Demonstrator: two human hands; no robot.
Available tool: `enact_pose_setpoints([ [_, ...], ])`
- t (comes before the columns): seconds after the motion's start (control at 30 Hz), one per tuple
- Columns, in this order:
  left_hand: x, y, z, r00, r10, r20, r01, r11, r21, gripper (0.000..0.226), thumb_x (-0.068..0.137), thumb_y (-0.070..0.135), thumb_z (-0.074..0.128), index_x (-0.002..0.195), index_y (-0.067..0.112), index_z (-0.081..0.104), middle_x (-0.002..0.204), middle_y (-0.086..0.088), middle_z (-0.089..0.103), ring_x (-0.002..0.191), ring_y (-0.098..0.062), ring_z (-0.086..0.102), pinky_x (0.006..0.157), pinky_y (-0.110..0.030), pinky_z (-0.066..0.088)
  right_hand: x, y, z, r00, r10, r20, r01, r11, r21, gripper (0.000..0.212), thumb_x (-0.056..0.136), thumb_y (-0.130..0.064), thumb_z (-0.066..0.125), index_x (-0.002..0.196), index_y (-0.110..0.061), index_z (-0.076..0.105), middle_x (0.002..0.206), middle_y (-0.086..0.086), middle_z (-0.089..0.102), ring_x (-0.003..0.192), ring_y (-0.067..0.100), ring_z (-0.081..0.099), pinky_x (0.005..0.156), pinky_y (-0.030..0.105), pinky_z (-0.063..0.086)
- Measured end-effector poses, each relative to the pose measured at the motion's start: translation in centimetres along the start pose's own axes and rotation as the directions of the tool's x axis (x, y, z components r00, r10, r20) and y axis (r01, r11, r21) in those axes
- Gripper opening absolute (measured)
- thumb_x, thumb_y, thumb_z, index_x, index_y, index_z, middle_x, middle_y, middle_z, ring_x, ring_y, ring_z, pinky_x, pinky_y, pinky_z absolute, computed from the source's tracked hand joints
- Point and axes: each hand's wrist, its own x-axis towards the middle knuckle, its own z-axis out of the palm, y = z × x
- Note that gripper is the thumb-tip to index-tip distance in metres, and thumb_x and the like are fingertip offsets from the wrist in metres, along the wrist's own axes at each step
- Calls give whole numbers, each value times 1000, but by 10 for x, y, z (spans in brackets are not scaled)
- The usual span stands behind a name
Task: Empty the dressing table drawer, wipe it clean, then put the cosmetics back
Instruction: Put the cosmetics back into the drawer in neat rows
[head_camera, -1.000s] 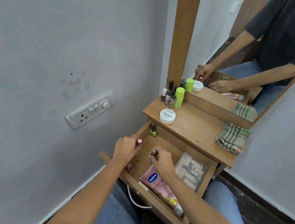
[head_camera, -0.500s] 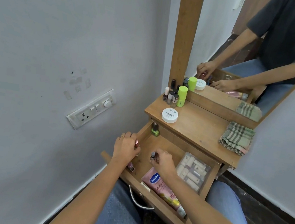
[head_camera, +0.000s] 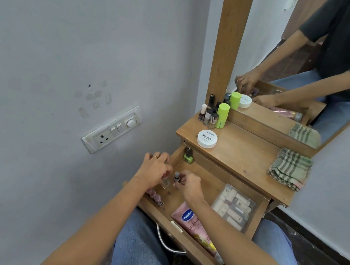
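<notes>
In the open drawer (head_camera: 205,178), the left hand (head_camera: 155,169) grips a small clear bottle (head_camera: 165,180) with a reddish cap. The right hand (head_camera: 189,186) pinches a grey-capped nail polish bottle (head_camera: 176,177) just beside it. A pink tube (head_camera: 193,222) lying near the drawer front reads "Vaseline Gluta-H". On the tabletop, a white jar (head_camera: 207,138) reads "ZUDIO NAIL POLISH".

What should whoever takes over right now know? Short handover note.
Left hand grips a red-capped bottle; right hand pinches a grey-capped bottle, both at the open drawer.
Done, seemingly: small bottles, green stick and white jar already on the tabletop, beside a folded cloth.
In the drawer: green bottle, pink bottles, lotion tube, clear box.
Left: finish emptying, wipe, put everything back.
</notes>
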Motion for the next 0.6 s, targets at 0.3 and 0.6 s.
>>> enact_pose_setpoints([
  [0.3, -6, -10, 1, 999, -3, 53, 6, 998, -58, 40, 72, 25, 74, 108, 28, 58, 125, 3, 41, 118, -21, 39, 99, -38, 30, 10, -5, 11, 999, -33, 41, 31, 998, 55, 18, 76, 4, 68, 90, -6, 62, 81, 13, 65, 75, 22, 62, 79, 43, 55],
  [0.6, -11, -13, 7, 999, -50, 7, 50, 995, -90, 53, 72, 30, 75, 119, 26, 50, 125, 2, 42, 117, -21, 41, 97, -36, 31, 6, -11, 12, 997, -36, 69, 33, 999, 36, 13, 86, 1, 60, 97, -6, 63, 93, 12, 67, 83, 21, 67, 62, 18, 53],
])
